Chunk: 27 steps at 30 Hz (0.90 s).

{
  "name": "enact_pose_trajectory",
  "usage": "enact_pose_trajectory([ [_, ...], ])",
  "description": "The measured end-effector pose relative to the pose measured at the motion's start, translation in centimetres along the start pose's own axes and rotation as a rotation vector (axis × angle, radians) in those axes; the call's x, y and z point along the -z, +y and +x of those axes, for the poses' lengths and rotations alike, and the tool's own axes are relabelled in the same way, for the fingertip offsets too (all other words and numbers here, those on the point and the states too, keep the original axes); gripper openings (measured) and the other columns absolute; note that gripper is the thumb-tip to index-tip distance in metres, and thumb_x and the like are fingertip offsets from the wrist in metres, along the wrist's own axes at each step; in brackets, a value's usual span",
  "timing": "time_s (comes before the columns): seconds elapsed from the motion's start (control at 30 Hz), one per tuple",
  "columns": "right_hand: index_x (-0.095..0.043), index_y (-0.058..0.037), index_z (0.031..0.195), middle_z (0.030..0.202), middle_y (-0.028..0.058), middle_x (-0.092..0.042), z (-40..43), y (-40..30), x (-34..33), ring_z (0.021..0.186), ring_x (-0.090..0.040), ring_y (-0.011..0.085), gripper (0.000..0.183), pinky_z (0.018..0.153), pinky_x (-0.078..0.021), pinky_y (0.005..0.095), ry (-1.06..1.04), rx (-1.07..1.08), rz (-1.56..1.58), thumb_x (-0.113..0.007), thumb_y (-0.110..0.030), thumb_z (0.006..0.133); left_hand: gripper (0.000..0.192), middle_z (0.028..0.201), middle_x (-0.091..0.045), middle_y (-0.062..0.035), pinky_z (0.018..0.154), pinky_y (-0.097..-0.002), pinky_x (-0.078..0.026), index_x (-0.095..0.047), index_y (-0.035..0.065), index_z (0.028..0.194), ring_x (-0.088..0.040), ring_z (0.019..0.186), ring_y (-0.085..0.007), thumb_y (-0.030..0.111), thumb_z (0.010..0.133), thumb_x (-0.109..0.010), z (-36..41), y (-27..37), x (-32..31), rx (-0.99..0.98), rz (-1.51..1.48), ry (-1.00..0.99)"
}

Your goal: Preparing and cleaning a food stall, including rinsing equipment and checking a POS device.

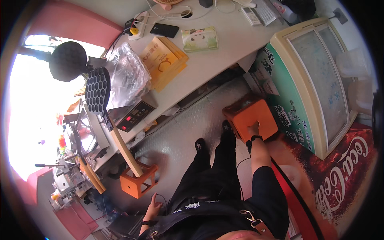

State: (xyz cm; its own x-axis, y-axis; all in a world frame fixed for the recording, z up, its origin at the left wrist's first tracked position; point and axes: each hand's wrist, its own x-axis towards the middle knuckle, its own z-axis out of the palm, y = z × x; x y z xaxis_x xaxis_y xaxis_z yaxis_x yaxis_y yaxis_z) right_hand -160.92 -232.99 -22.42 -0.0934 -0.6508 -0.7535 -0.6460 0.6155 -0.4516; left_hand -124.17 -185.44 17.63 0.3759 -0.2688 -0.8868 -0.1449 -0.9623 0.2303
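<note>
My right hand is at the seat of an orange plastic stool, fingertips hooked into the hole in its top. This stool stands beside the green freezer, just ahead of my shoes. My left hand hangs low at my left side, fingers apart and holding nothing. Nearest to it is a second orange stool on the floor. Above that stool juts the wooden handle of an egg-waffle iron, whose hinged plates are spread apart, showing the honeycomb mould.
A chest freezer with sliding glass lids and a red Coca-Cola cabinet stand on the right. The white counter holds paper bags, a phone and a tissue pack. Another wooden-handled iron sticks out at left.
</note>
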Motion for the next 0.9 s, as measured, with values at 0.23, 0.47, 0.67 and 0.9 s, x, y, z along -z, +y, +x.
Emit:
enact_pose_trajectory([
  [0.23,-0.009,-0.0059,0.144,0.139,0.0201,-0.037,-2.9,0.0,-2.2,0.114,-0.052,0.0367,0.103,0.095,-0.0453,0.0423,0.159,-0.039,-0.214,-0.077,-0.023,0.068,0.081,0.090,-0.064,-0.0140,0.074,-0.0299,-0.052,-0.006,0.0200,0.148,-0.064,0.081,-0.0200,-0.006,0.086,-0.053,2.1,-8.2,5.4,-0.047,-0.194,0.218],
  [0.47,-0.004,-0.0079,0.145,0.142,0.0216,-0.029,-9.3,-0.6,-4.6,0.104,-0.059,0.0339,0.119,0.085,-0.0516,0.0401,0.154,0.127,-0.486,-0.083,-0.029,0.058,0.088,0.087,-0.065,-0.0128,0.069,-0.0297,-0.052,0.004,0.0207,0.147,-0.063,0.073,-0.0186,-0.003,0.086,-0.056,2.8,-13.5,4.4,0.072,-0.143,0.098],
  [0.67,0.001,-0.0064,0.146,0.146,0.0232,-0.020,-11.3,2.9,-9.0,0.091,-0.064,0.0307,0.130,0.077,-0.0544,0.0390,0.244,0.070,-0.722,-0.086,-0.035,0.054,0.088,0.087,-0.064,-0.0129,0.071,-0.0304,-0.052,0.003,0.0212,0.148,-0.063,0.076,-0.0187,-0.002,0.087,-0.056,4.7,-10.3,2.8,-0.009,-0.134,0.097],
  [0.9,-0.004,-0.0048,0.145,0.143,0.0262,-0.025,-13.8,6.0,-10.6,0.092,-0.062,0.0364,0.110,0.074,-0.0532,0.0421,-0.099,0.213,-0.651,-0.075,-0.028,0.065,0.089,0.107,-0.053,-0.0152,0.069,-0.0276,-0.052,-0.003,0.0217,0.148,-0.060,0.076,-0.0178,-0.009,0.081,-0.053,1.6,-5.5,0.3,-0.067,-0.143,0.260],
])
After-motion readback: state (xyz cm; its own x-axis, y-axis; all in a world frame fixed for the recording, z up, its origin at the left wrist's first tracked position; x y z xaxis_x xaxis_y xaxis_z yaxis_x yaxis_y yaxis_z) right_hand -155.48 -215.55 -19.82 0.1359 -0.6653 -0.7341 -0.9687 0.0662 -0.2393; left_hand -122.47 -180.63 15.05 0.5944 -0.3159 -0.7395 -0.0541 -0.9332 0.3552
